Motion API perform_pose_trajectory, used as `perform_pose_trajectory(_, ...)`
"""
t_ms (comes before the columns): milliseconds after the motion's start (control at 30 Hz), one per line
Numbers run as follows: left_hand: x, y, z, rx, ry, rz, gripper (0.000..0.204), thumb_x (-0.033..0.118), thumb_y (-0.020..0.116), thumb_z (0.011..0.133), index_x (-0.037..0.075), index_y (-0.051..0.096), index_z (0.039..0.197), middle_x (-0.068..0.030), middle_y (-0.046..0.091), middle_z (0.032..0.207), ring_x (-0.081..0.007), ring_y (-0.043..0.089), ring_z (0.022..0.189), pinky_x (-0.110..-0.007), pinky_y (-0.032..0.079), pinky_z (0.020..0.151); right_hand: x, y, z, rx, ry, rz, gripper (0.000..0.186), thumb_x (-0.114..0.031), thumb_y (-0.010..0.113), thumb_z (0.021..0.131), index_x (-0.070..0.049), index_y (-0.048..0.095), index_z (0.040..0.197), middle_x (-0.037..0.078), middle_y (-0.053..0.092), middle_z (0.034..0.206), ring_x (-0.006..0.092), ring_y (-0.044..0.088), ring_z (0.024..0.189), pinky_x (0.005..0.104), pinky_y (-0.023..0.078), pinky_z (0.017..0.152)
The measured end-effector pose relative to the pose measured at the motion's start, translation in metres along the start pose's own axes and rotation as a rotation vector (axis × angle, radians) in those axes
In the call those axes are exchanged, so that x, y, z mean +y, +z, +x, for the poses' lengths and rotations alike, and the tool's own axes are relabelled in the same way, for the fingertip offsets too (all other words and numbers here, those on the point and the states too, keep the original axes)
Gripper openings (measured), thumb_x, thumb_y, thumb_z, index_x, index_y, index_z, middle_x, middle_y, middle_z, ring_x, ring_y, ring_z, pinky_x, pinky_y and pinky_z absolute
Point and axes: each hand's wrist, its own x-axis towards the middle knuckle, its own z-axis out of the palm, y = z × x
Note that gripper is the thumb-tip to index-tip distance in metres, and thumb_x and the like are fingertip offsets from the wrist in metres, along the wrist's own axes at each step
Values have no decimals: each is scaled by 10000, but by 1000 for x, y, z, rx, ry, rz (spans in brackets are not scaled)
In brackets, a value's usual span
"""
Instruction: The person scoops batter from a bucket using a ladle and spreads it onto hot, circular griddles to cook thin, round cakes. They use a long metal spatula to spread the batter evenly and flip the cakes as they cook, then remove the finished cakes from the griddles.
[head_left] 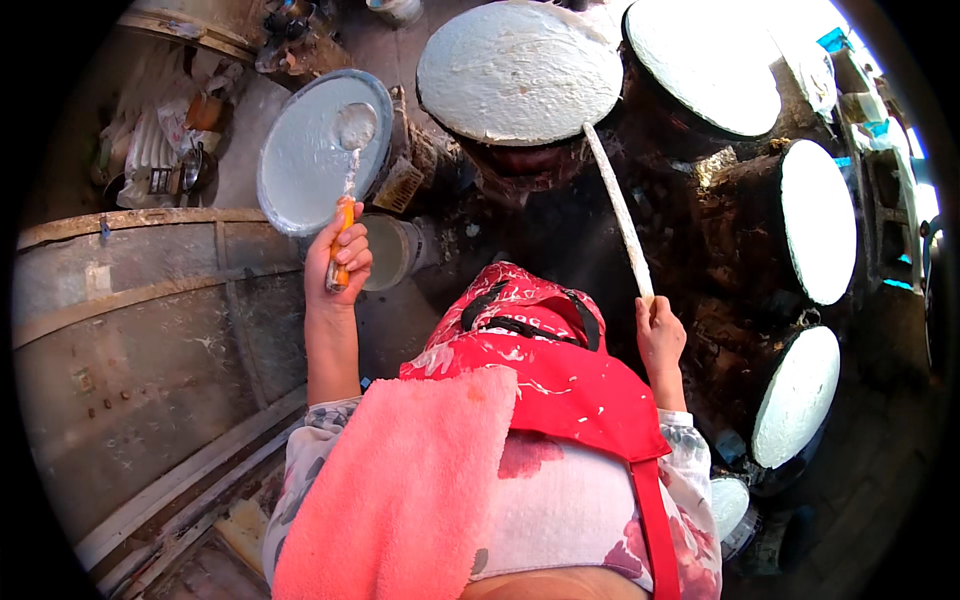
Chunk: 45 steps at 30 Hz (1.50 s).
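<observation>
My left hand grips the orange handle of a ladle, whose white-coated round head is over a wide basin of pale, smooth liquid. My right hand has its fingers round the end of a long white-coated stick, which reaches up to the near edge of a large round surface covered in lumpy white material, on a dark drum. I wear a red apron with white splashes and a pink towel at my chest.
More white-topped drums stand along the right. A panelled grey barrier runs along the left, with cluttered items beyond it. A bucket sits below the basin, and another at the top.
</observation>
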Motion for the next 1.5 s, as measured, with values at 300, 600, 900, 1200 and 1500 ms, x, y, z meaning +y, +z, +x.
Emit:
perform_pose_trajectory(300, -5, 10, -7, -3, 30, 5, 259, 157, 426, 974, -45, 502, 1117, 4, 420, 640, -54, 397, 427, -197, 335, 403, -6, -19, -2, 94, 98, 22, 320, -380, 573, 881, -65, 545, 832, 135, 607, 653, 343, 610, 616, 424, 462, 539)
perform_pose_trajectory(600, 2, 8, -9, -9, 43, 3, 260, 168, 433, 975, -38, 499, 1119, 7, 418, 638, -51, 398, 424, -195, 328, 400, -13, -14, 40, 99, 97, 11, 314, -392, 574, 875, -81, 554, 841, 139, 622, 677, 351, 621, 650, 440, 477, 573)
perform_pose_trajectory(900, 28, -20, -24, 40, 108, -31, 266, 175, 420, 975, -25, 501, 1130, 6, 432, 646, -54, 416, 431, -204, 337, 401, -24, -21, 112, 205, 25, 30, 364, -420, 575, 875, -63, 547, 808, 138, 604, 670, 358, 604, 652, 443, 453, 571)
perform_pose_trajectory(1200, 70, -37, 1, 24, 131, -42, 257, 175, 421, 974, 2, 494, 1150, 9, 436, 657, -60, 421, 444, -207, 342, 425, -33, -89, 243, 119, -64, -332, 351, -410, 585, 857, -61, 546, 852, 172, 641, 790, 374, 617, 797, 466, 469, 684)
perform_pose_trajectory(1500, 72, -28, 40, 69, 195, -44, 269, 174, 424, 972, 13, 484, 1180, 8, 423, 666, -56, 408, 432, -209, 349, 416, -35, -137, 345, -6, -344, -520, 284, -351, 606, 848, -72, 558, 872, 147, 644, 780, 341, 622, 783, 444, 467, 688)
